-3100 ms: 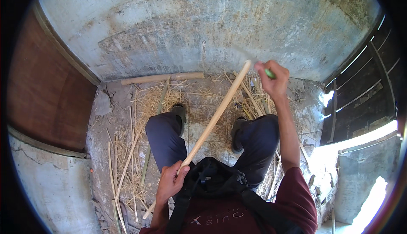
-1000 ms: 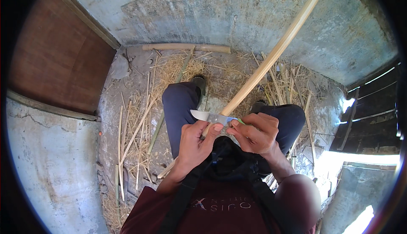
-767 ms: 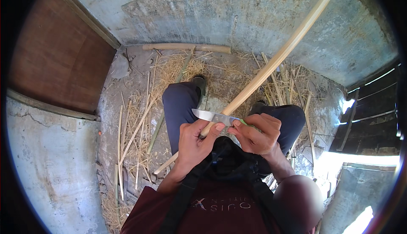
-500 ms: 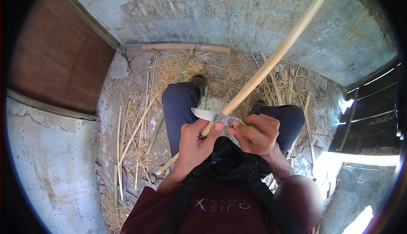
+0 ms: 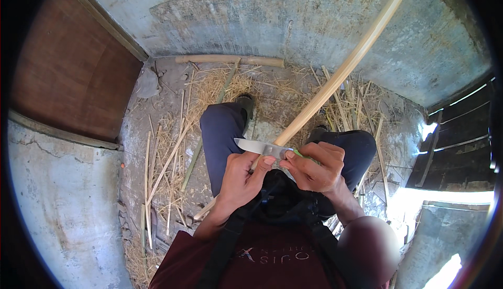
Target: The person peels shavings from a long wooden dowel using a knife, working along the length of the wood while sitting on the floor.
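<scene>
A long pale wooden pole [image 5: 335,82] slants from the far right down between my knees, and its near end shows beyond my left wrist. My left hand [image 5: 241,180] is closed round the pole near that end, its thumb at the back of the knife blade. My right hand [image 5: 318,166] grips a knife [image 5: 257,146] by its green handle, which the fingers mostly cover. The blade lies across the top of the pole and points left. Where its edge meets the wood cannot be made out.
Straw shavings [image 5: 209,87] and long thin strips [image 5: 157,179] litter the ground around my feet. A bamboo length [image 5: 230,59] lies along the foot of the grey wall [image 5: 220,22]. A brown panel [image 5: 78,69] stands left, dark slats [image 5: 453,147] right.
The knife blade has slid slightly toward me along the pole. Both hands have shifted only a little and keep their holds; the pole's far end has barely moved.
</scene>
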Demonstrator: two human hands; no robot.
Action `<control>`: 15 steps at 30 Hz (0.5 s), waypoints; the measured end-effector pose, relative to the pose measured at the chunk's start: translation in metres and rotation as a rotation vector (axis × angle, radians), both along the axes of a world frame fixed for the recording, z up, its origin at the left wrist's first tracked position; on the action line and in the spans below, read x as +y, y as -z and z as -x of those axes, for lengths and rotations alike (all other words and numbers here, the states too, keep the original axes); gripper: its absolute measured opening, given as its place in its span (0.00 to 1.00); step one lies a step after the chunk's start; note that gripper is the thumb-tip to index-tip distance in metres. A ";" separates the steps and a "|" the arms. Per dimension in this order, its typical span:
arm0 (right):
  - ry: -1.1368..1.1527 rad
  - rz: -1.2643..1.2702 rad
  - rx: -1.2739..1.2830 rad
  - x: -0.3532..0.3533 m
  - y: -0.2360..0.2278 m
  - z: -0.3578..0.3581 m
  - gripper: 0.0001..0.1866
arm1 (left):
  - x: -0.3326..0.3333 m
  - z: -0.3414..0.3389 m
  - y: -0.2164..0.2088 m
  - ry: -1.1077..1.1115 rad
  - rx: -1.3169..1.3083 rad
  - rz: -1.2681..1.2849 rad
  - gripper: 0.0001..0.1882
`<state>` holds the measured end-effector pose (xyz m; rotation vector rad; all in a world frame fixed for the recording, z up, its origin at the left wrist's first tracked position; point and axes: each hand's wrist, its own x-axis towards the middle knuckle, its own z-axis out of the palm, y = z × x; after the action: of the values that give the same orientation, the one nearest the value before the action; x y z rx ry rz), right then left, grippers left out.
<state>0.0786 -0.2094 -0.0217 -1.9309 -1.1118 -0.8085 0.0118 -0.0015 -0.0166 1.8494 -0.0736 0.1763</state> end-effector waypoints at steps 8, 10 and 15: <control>0.025 -0.005 -0.048 0.003 0.000 -0.001 0.20 | 0.001 0.001 0.004 -0.030 -0.024 -0.017 0.14; 0.042 0.009 -0.068 0.002 0.000 -0.001 0.20 | 0.000 0.001 -0.001 -0.029 0.009 -0.004 0.14; 0.070 0.051 -0.126 -0.003 -0.001 -0.003 0.20 | 0.002 0.001 0.002 -0.024 0.033 0.017 0.15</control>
<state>0.0820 -0.2123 -0.0204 -1.9940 -1.1545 -0.9600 0.0112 0.0001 -0.0189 1.8361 -0.0266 0.1628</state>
